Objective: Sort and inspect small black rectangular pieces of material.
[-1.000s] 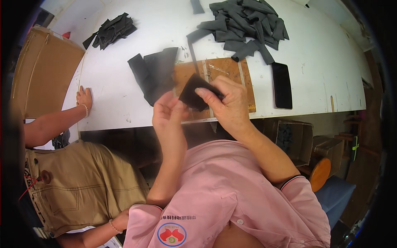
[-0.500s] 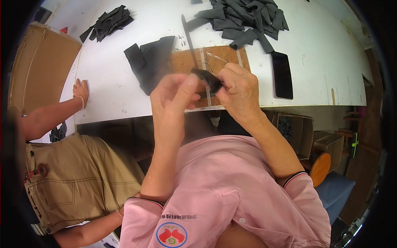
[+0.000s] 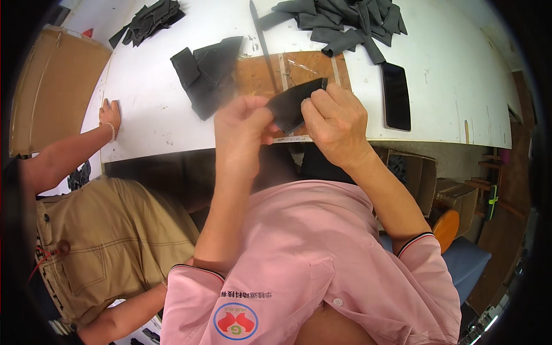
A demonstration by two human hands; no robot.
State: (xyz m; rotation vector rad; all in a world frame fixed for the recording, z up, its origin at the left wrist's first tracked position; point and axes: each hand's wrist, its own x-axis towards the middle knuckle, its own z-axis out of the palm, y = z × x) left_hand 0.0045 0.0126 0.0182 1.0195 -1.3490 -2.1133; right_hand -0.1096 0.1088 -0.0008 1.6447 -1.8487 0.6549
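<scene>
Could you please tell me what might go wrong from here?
The dark piece is held between the left hand and right hand near the white table's front edge; if it slipped free, it could fall to the floor.
The phone lies just right of the right hand, so a wide swing might knock it.

White table [image 3: 448, 103], a taped brown board [image 3: 296, 76] that lay near its front edge, a thin dark strip [image 3: 261, 37] that ran onto the board, black cloth [image 3: 210, 72] left of that, a dark heap [image 3: 152, 22] farther left, a grey pile [image 3: 362, 20] beyond, a phone [image 3: 396, 96] that rested right.
</scene>
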